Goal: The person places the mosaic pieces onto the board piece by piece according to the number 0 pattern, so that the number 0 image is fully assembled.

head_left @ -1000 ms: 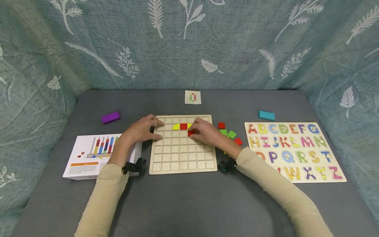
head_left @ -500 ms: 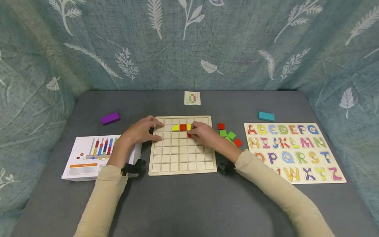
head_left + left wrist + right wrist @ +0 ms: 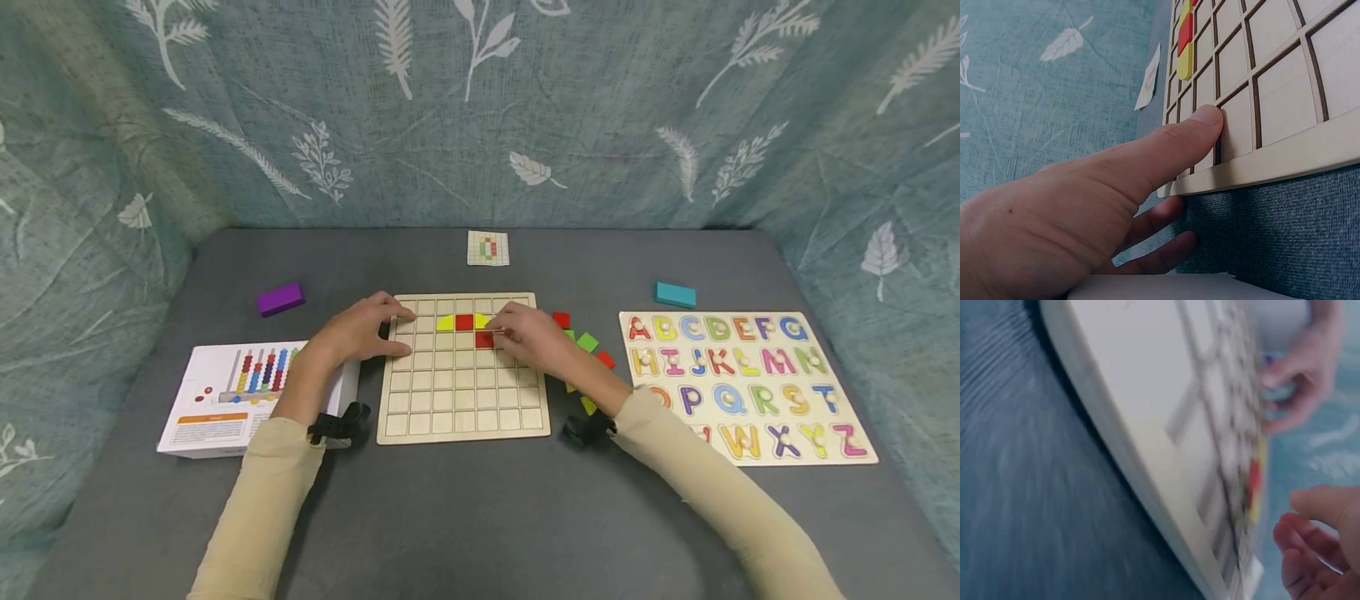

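Note:
A pale wooden grid board (image 3: 465, 423) lies in the middle of the table. In its second row, a red square tile (image 3: 464, 322) sits between two yellow tiles with a rounded corner, the left yellow tile (image 3: 446, 322) and the right yellow tile (image 3: 482, 320). Below the right one is another red tile (image 3: 484, 339). My left hand (image 3: 356, 329) rests at the board's left edge, thumb (image 3: 1200, 128) straight on its top. Over the board's right part is my right hand (image 3: 528, 337), fingers loosely bent beside the lower red tile. Nothing shows between them in the right wrist view.
Several loose tiles (image 3: 587, 342) lie right of the board, partly behind the right arm. A small pattern card (image 3: 488, 248) lies at the back. Around stand a white box (image 3: 213, 392), purple block (image 3: 281, 300), teal block (image 3: 675, 293) and alphabet puzzle (image 3: 750, 386).
My right hand has drawn back slightly to the right, its fingers off the lower red tile, which now shows more fully. The left hand has stayed in place.

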`<act>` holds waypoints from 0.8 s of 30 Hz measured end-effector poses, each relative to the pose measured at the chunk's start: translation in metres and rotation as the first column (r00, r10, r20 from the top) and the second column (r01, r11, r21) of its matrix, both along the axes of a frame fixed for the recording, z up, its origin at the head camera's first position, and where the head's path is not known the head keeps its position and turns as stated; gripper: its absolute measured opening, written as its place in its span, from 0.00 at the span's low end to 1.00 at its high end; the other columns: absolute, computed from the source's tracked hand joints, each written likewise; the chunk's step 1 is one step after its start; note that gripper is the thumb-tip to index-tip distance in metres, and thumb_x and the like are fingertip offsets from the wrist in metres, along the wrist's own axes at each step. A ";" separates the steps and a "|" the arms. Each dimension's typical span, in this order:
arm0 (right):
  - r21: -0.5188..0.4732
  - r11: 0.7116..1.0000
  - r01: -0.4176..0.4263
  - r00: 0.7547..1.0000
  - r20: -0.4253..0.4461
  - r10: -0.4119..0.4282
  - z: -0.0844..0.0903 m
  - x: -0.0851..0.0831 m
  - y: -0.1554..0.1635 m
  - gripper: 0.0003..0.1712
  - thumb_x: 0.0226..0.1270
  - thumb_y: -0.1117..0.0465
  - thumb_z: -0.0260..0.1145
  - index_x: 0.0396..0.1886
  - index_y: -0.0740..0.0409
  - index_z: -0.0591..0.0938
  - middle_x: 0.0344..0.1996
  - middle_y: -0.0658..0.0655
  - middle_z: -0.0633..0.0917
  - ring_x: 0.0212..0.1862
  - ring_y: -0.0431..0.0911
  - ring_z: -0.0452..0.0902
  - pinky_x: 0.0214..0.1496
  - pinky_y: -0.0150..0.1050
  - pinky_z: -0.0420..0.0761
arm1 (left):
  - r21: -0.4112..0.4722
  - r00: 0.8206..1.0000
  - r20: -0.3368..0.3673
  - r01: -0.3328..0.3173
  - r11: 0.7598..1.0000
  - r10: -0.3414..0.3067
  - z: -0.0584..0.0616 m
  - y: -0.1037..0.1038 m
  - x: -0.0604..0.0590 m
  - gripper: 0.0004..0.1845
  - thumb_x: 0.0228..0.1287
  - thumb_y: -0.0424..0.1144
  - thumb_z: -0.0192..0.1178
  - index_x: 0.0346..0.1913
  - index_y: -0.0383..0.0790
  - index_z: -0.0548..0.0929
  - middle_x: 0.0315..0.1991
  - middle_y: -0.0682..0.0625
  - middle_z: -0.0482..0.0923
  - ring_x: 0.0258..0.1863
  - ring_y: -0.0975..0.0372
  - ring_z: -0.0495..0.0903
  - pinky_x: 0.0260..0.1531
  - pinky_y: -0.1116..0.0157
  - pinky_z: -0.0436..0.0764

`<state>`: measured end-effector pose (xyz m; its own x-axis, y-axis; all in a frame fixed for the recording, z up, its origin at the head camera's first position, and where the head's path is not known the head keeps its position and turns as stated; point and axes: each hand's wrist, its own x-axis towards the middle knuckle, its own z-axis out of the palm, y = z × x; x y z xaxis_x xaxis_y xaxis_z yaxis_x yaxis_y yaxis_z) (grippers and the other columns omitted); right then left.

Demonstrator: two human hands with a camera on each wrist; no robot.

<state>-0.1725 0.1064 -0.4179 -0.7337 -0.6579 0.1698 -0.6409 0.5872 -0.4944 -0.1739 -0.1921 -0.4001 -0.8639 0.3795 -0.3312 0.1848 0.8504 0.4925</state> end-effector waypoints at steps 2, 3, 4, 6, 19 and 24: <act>-0.062 0.997 0.051 0.998 0.040 -0.049 0.003 0.000 0.017 0.13 0.66 0.66 0.65 0.48 0.65 0.85 0.43 0.62 0.84 0.39 0.50 0.82 0.39 0.40 0.82 | 0.003 1.000 0.001 0.001 1.000 -0.001 0.000 0.000 0.001 0.30 0.60 0.47 0.67 0.66 0.46 0.74 0.64 0.44 0.66 0.66 0.46 0.65 0.60 0.42 0.69; -0.087 0.992 0.086 0.995 0.066 -0.080 0.005 -0.001 0.027 0.13 0.66 0.65 0.65 0.49 0.65 0.84 0.44 0.63 0.83 0.39 0.51 0.82 0.39 0.42 0.81 | 0.006 1.000 0.001 0.003 1.000 -0.003 0.000 0.000 0.001 0.30 0.60 0.47 0.67 0.66 0.46 0.74 0.64 0.44 0.66 0.66 0.46 0.65 0.60 0.42 0.69; -0.105 0.987 0.122 0.989 0.096 -0.112 0.006 -0.002 0.036 0.15 0.66 0.65 0.65 0.51 0.66 0.83 0.45 0.64 0.83 0.40 0.52 0.82 0.39 0.43 0.81 | 0.006 1.000 0.000 0.005 1.000 -0.005 0.000 0.000 0.000 0.30 0.61 0.47 0.67 0.66 0.46 0.74 0.64 0.44 0.66 0.66 0.46 0.65 0.60 0.42 0.69; -0.116 0.973 0.198 0.970 0.164 -0.178 0.007 -0.005 0.055 0.17 0.67 0.65 0.65 0.53 0.66 0.82 0.46 0.65 0.82 0.42 0.54 0.81 0.40 0.45 0.80 | 0.008 1.000 -0.004 0.008 1.000 -0.008 0.001 0.000 0.000 0.30 0.60 0.47 0.67 0.66 0.46 0.74 0.64 0.44 0.66 0.66 0.46 0.65 0.60 0.42 0.69; 0.020 0.966 0.258 0.914 0.320 -0.250 -0.005 -0.027 0.078 0.20 0.65 0.62 0.67 0.55 0.64 0.81 0.49 0.66 0.79 0.45 0.56 0.78 0.45 0.47 0.78 | 0.024 1.000 -0.026 0.003 1.000 -0.002 0.003 0.000 0.001 0.30 0.60 0.45 0.68 0.65 0.44 0.75 0.63 0.43 0.67 0.63 0.47 0.68 0.58 0.43 0.71; 0.126 0.970 0.208 0.936 0.262 -0.235 -0.003 -0.031 0.072 0.17 0.63 0.65 0.68 0.52 0.65 0.83 0.45 0.65 0.78 0.42 0.54 0.76 0.45 0.47 0.76 | 0.015 1.000 -0.010 -0.002 1.000 0.002 0.001 0.001 0.003 0.30 0.59 0.46 0.68 0.65 0.45 0.75 0.63 0.43 0.66 0.64 0.46 0.67 0.59 0.42 0.70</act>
<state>-0.2033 0.1786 -0.4211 -0.8719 -0.4764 -0.1129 -0.3373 0.7517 -0.5667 -0.1711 -0.1914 -0.3992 -0.8679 0.3824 -0.3170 0.1876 0.8433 0.5037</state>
